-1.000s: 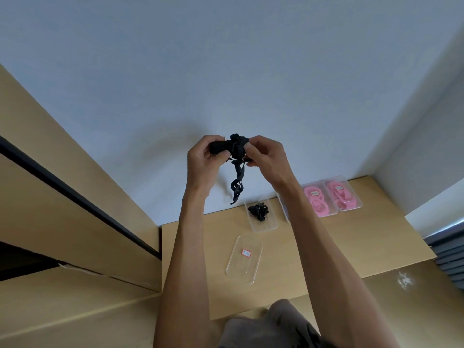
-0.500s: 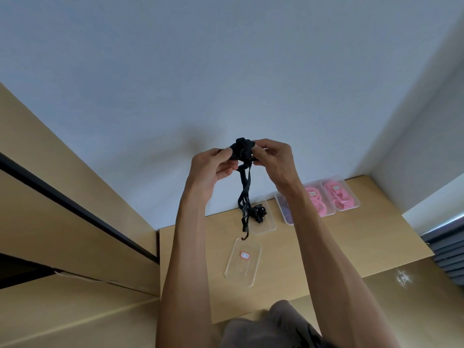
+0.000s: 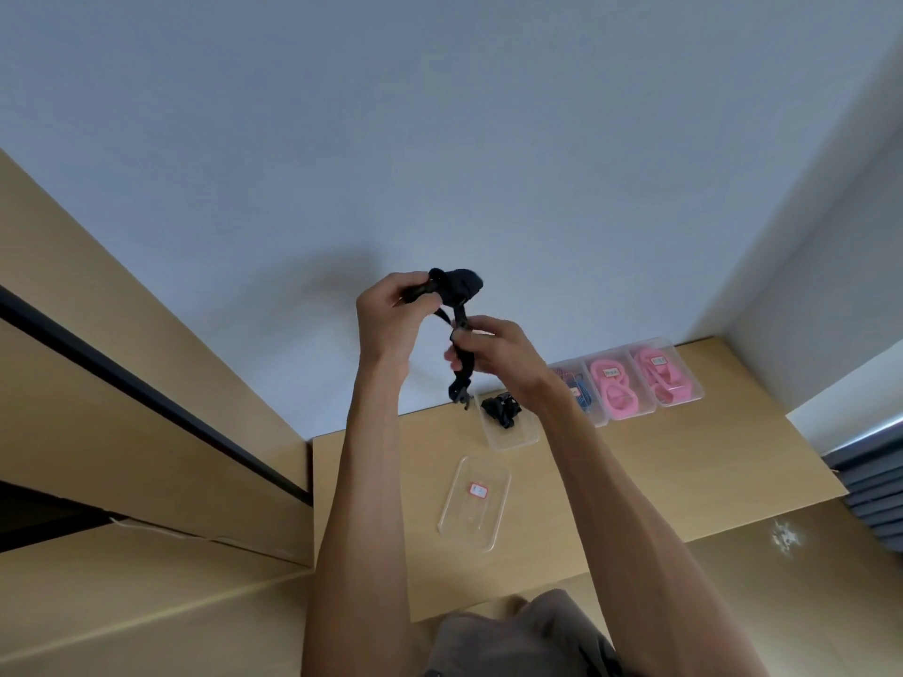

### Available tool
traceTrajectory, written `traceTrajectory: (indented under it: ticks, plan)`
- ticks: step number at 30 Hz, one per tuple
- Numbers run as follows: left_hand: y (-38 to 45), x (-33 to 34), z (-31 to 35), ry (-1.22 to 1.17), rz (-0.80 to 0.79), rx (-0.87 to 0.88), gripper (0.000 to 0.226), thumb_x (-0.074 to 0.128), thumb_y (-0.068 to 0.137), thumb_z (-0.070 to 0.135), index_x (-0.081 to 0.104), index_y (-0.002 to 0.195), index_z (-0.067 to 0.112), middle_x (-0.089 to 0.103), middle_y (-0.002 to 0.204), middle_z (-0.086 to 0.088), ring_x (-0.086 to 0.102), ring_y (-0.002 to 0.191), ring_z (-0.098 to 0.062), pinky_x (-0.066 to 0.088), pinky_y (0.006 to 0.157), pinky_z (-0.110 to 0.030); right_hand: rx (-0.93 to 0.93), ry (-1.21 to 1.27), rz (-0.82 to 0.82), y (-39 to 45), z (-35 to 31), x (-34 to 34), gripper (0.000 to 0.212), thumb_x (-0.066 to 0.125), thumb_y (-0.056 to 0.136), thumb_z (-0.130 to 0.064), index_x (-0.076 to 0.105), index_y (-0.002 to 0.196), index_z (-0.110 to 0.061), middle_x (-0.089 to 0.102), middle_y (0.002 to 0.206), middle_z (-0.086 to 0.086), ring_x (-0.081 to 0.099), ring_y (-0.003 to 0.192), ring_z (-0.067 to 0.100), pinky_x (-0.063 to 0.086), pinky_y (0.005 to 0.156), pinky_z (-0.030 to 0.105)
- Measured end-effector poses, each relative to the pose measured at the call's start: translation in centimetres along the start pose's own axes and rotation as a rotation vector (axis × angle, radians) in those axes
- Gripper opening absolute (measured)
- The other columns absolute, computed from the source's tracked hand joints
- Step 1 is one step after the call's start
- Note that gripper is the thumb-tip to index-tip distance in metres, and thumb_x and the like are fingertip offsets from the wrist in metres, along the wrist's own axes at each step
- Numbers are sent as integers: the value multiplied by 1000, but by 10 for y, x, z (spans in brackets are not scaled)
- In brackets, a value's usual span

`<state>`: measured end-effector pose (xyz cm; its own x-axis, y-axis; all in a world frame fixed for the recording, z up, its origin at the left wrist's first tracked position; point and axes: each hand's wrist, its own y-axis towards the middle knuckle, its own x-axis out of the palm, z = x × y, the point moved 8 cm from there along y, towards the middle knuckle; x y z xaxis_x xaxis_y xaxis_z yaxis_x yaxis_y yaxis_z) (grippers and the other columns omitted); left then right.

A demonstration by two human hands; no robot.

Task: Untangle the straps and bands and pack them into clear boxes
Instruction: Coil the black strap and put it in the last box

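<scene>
A tangled black strap point(image 3: 458, 295) is held up in the air in front of the wall. My left hand point(image 3: 391, 315) grips its bunched upper end. My right hand point(image 3: 493, 351) pinches the strap lower down, and a short tail with a clip dangles below it. On the wooden table point(image 3: 635, 471) stands an open clear box point(image 3: 518, 434) with another black strap point(image 3: 501, 409) in it. A clear lid point(image 3: 474, 503) with a small red label lies flat, nearer to me.
At the table's far right stand three clear boxes in a row: one with blue bands point(image 3: 576, 386), two with pink bands point(image 3: 613, 383) point(image 3: 662, 373). Wooden panels point(image 3: 122, 359) rise on the left. A grey slatted thing point(image 3: 874, 486) sits at the right edge.
My right hand slid down from the bunched top to a lower point on the strap. The left hand rose a little with the bundle, and the dangling tail got shorter.
</scene>
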<state>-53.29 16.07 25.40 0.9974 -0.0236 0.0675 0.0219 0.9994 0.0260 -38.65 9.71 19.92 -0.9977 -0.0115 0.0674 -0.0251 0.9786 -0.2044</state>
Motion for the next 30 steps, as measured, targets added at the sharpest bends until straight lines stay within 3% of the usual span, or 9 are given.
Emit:
traceTrajectory:
  ticks: [3, 7, 9, 13, 18, 22, 25, 28, 30]
  plan:
    - [-1, -7, -11, 229, 72, 26, 29, 73, 74, -4, 76, 94, 17, 74, 88, 5, 70, 82, -9, 57, 76, -22, -5, -404, 40, 1, -10, -1, 19, 74, 80, -13, 64, 88, 1, 62, 66, 2, 63, 60, 14, 53, 71, 35]
    - [-3, -2, -15, 455, 45, 114, 31, 71, 75, -2, 76, 99, 17, 73, 90, 10, 67, 82, 4, 50, 74, -8, -39, -707, 89, 2, -29, -1, 6, 70, 78, -5, 65, 77, -2, 53, 63, 2, 53, 55, 19, 44, 58, 32]
    - [-2, -1, -16, 548, 13, 150, 32, 69, 74, -4, 77, 100, 14, 73, 91, 8, 65, 81, 6, 45, 71, -2, -76, -777, 86, -1, -36, -2, 5, 68, 79, -4, 72, 81, -4, 56, 66, 4, 49, 59, 22, 39, 58, 32]
    - [-5, 5, -25, 620, -99, 150, 32, 70, 74, -6, 78, 98, 14, 74, 90, 5, 66, 80, -7, 45, 68, -2, -164, -781, 81, -8, -53, -2, 20, 69, 79, -4, 76, 95, -14, 72, 86, 6, 65, 78, 26, 52, 70, 37]
    - [-12, 15, -37, 346, -445, -2, 35, 71, 76, -12, 78, 96, 15, 77, 88, -7, 73, 88, -23, 58, 80, -29, -242, -672, 61, -14, -66, -11, 16, 65, 82, -9, 70, 94, -18, 72, 75, -3, 68, 72, 19, 56, 70, 35]
    - [-19, 20, -32, 37, -633, -78, 42, 63, 76, -17, 79, 95, 17, 76, 89, -9, 70, 88, -24, 55, 82, -31, -281, -484, 91, -15, -74, -27, 6, 76, 84, -18, 71, 87, -16, 72, 81, -2, 67, 77, 15, 54, 73, 27]
    - [-23, 29, -26, -230, -676, -76, 43, 59, 71, -15, 80, 91, 17, 75, 85, -5, 70, 84, -22, 55, 80, -30, -297, -312, 38, -11, -74, -23, 16, 68, 92, -22, 71, 84, -9, 71, 84, 5, 63, 79, 11, 50, 72, 22]
    - [-20, 35, -21, -422, -653, -52, 39, 61, 69, -15, 79, 94, 10, 76, 92, -10, 70, 92, -26, 56, 85, -33, -264, -71, -8, -5, -64, -18, 28, 56, 97, -24, 70, 84, -5, 63, 90, 21, 61, 88, 22, 49, 83, 38]
    - [-17, 37, -20, -499, -631, -47, 35, 58, 78, -13, 77, 101, 5, 75, 101, -12, 68, 99, -27, 55, 88, -32, -208, 98, -59, -1, -51, -13, 25, 52, 100, -23, 72, 93, -9, 66, 96, 15, 64, 93, 26, 52, 86, 40]
